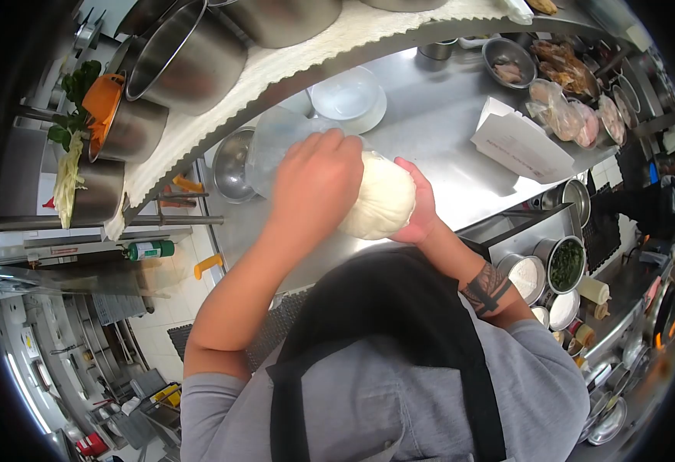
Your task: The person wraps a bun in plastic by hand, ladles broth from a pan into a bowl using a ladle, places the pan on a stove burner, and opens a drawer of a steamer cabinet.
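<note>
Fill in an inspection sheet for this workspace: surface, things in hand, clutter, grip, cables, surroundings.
Surface: shiny steel worktop, partly hidden by the arms.
Job's things: pale, dough-like ball, held above the worktop; translucent plastic beside the left hand.
Clutter: white carton, white bowls, metal bowl, bagged food.
Grip: right hand cups the ball's side; left hand curls at its opposite side, fingertips hidden.
Cables: nothing seen.
Surroundings: steel pots on a raised shelf, chopped greens in a container at right, green canister at left.
</note>
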Demonstrator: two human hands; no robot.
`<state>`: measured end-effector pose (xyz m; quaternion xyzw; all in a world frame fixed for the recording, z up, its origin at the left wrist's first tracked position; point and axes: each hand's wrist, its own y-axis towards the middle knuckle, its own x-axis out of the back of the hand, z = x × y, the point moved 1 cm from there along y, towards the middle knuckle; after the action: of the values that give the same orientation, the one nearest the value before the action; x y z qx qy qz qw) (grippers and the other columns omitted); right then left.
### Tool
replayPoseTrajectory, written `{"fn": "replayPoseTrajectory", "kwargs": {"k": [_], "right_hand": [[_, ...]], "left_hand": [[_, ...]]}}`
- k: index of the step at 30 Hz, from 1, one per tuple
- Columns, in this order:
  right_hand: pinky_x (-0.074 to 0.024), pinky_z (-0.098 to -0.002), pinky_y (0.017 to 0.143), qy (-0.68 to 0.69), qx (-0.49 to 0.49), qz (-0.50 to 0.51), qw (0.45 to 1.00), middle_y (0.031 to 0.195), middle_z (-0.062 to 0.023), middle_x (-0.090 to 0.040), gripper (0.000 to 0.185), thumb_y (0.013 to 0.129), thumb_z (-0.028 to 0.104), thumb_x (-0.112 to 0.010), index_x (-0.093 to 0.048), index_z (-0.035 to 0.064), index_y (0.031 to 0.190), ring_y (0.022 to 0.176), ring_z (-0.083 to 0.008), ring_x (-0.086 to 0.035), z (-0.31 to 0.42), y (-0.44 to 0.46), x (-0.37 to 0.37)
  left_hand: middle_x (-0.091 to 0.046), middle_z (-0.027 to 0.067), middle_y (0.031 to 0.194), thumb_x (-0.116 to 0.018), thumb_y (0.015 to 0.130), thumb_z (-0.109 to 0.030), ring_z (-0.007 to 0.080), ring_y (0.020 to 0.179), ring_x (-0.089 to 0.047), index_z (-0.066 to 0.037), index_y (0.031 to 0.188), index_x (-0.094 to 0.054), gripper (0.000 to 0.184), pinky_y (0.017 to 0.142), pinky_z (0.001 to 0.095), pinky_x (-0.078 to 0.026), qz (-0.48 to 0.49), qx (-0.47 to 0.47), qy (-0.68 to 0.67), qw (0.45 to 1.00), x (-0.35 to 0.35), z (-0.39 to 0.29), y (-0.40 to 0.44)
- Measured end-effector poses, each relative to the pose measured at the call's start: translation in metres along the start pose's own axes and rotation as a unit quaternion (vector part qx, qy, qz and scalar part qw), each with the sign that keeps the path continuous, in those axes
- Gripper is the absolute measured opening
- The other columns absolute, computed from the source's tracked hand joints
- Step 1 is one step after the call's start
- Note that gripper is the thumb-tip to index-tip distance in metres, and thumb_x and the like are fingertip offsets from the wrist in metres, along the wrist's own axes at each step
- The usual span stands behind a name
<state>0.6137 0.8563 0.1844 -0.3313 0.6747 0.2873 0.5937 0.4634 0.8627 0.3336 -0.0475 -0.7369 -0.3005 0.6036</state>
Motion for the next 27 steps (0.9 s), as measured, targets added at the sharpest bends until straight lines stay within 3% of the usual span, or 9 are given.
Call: {"fn": "replayPoseTrajectory", "kwargs": {"k": [3, 10, 12, 18, 19, 21, 24, 25, 27], "right_hand": [[-0.0385, -0.0531, 0.115, -0.005, -0.003, -0.002, 1.0, 0.148, -0.0155, -0.055, 0.063, 0.103, 0.048, -0.037, -0.05, 0.005, 0.147, 0.135, -0.0364, -0.053, 0.002, 0.002, 0.008], [-0.0385, -0.0545, 0.115, -0.004, 0.047, 0.017, 0.999, 0.148, -0.0179, -0.054, 0.067, 0.1, 0.049, -0.041, -0.05, 0.0037, 0.147, 0.135, -0.0378, -0.053, 0.011, -0.007, 0.002], [-0.0377, -0.0555, 0.116, -0.003, 0.058, 0.024, 0.998, 0.149, -0.0184, -0.053, 0.068, 0.099, 0.05, -0.042, -0.049, 0.0037, 0.148, 0.135, -0.0389, -0.052, 0.015, -0.009, -0.002], [-0.0344, -0.0596, 0.117, -0.052, 0.059, -0.007, 0.997, 0.154, -0.0186, -0.048, 0.071, 0.099, 0.054, -0.041, -0.047, 0.0064, 0.151, 0.14, -0.0415, -0.047, 0.024, -0.007, -0.02], [-0.0342, -0.0598, 0.117, -0.054, 0.068, 0.008, 0.996, 0.154, -0.0178, -0.048, 0.071, 0.099, 0.055, -0.041, -0.046, 0.0069, 0.152, 0.14, -0.0415, -0.047, 0.024, -0.004, -0.028], [-0.034, -0.06, 0.117, -0.062, 0.074, 0.021, 0.995, 0.155, -0.017, -0.048, 0.071, 0.1, 0.055, -0.04, -0.046, 0.0075, 0.152, 0.14, -0.0414, -0.046, 0.027, -0.002, -0.029], [-0.0335, -0.0603, 0.117, -0.091, 0.1, -0.032, 0.99, 0.155, -0.0158, -0.049, 0.07, 0.101, 0.055, -0.041, -0.046, 0.0083, 0.152, 0.14, -0.0417, -0.046, 0.047, -0.013, 0.012], [-0.0333, -0.0607, 0.117, -0.073, 0.128, -0.059, 0.987, 0.154, -0.0166, -0.049, 0.069, 0.101, 0.054, -0.041, -0.046, 0.0074, 0.151, 0.14, -0.0418, -0.046, 0.049, -0.024, 0.022], [-0.033, -0.0611, 0.117, -0.058, 0.163, -0.09, 0.981, 0.154, -0.0174, -0.049, 0.068, 0.101, 0.053, -0.041, -0.046, 0.0066, 0.151, 0.14, -0.0419, -0.046, 0.05, -0.044, 0.036]], "left_hand": [[-0.057, 0.0084, 0.08, -0.065, 0.076, -0.008, 0.0278, 0.082, -0.062, -0.008, 0.083, -0.059, 0.009, 0.074, 0.043, -0.048, 0.02, 0.0, -0.035, 0.999, -0.009, -0.015, -0.001], [-0.06, 0.0127, 0.094, -0.066, 0.082, -0.008, 0.0329, 0.094, -0.06, -0.006, 0.093, -0.061, 0.012, 0.08, 0.0455, -0.047, 0.056, 0.021, -0.092, 0.994, 0.0, -0.025, -0.042], [-0.061, 0.0152, 0.103, -0.065, 0.092, -0.007, 0.0355, 0.102, -0.059, -0.002, 0.106, -0.063, 0.015, 0.087, 0.0433, -0.047, -0.055, 0.066, -0.173, 0.981, -0.007, -0.012, -0.059], [-0.058, 0.0159, 0.131, -0.064, 0.096, -0.01, 0.0261, 0.113, -0.061, 0.001, 0.122, -0.06, 0.028, 0.096, 0.0371, -0.05, -0.124, 0.163, -0.342, 0.917, -0.031, 0.014, -0.059], [-0.058, 0.0159, 0.131, -0.064, 0.096, -0.01, 0.0261, 0.113, -0.061, 0.001, 0.122, -0.06, 0.028, 0.096, 0.0371, -0.05, -0.133, 0.165, -0.342, 0.916, -0.043, 0.021, -0.055], [-0.063, 0.0119, 0.126, -0.063, 0.097, -0.009, 0.0197, 0.105, -0.064, -0.001, 0.124, -0.059, 0.029, 0.093, 0.0327, -0.052, -0.093, 0.343, -0.604, 0.713, -0.085, 0.04, -0.057], [-0.068, 0.0075, 0.112, -0.063, 0.097, -0.009, 0.0157, 0.094, -0.065, -0.003, 0.125, -0.058, 0.029, 0.086, 0.0294, -0.052, -0.039, 0.474, -0.596, 0.647, -0.157, 0.064, -0.077], [-0.068, 0.0075, 0.112, -0.063, 0.097, -0.009, 0.0157, 0.094, -0.065, -0.003, 0.125, -0.058, 0.029, 0.086, 0.0294, -0.052, -0.037, 0.471, -0.6, 0.645, -0.175, 0.062, -0.086], [-0.066, 0.005, 0.091, -0.067, 0.095, -0.012, 0.0143, 0.082, -0.063, -0.002, 0.113, -0.058, 0.022, 0.078, 0.0291, -0.052, 0.016, 0.43, -0.517, 0.74, -0.195, 0.046, -0.099]]}}
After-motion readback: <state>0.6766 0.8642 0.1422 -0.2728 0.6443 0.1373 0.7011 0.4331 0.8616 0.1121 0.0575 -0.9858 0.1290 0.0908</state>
